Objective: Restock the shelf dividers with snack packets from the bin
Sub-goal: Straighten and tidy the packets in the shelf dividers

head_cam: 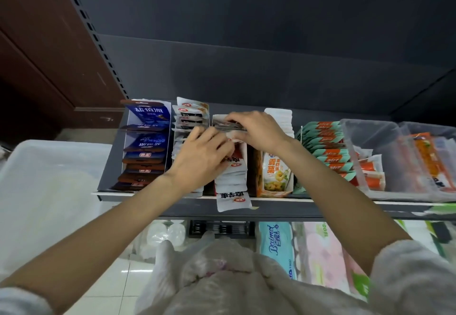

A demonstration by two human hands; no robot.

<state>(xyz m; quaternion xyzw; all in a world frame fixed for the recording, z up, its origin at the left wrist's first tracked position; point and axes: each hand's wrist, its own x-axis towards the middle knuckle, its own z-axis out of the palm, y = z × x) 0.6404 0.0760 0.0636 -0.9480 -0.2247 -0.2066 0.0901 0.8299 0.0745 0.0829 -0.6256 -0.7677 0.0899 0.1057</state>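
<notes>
Gripping a small stack of snack packets [228, 127] from above, the right hand [259, 129] curls over it; the left hand [202, 156] pinches its near-left end. Below both hands, white packets [230, 179] fill the divider row.

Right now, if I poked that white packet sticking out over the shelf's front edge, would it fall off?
Probably. The white packet already hangs past the shelf lip, so a small push could tip it off. It looks thin and flat, so likely light and a bit floppy. Its shiny wrapper may slide easily.
</notes>
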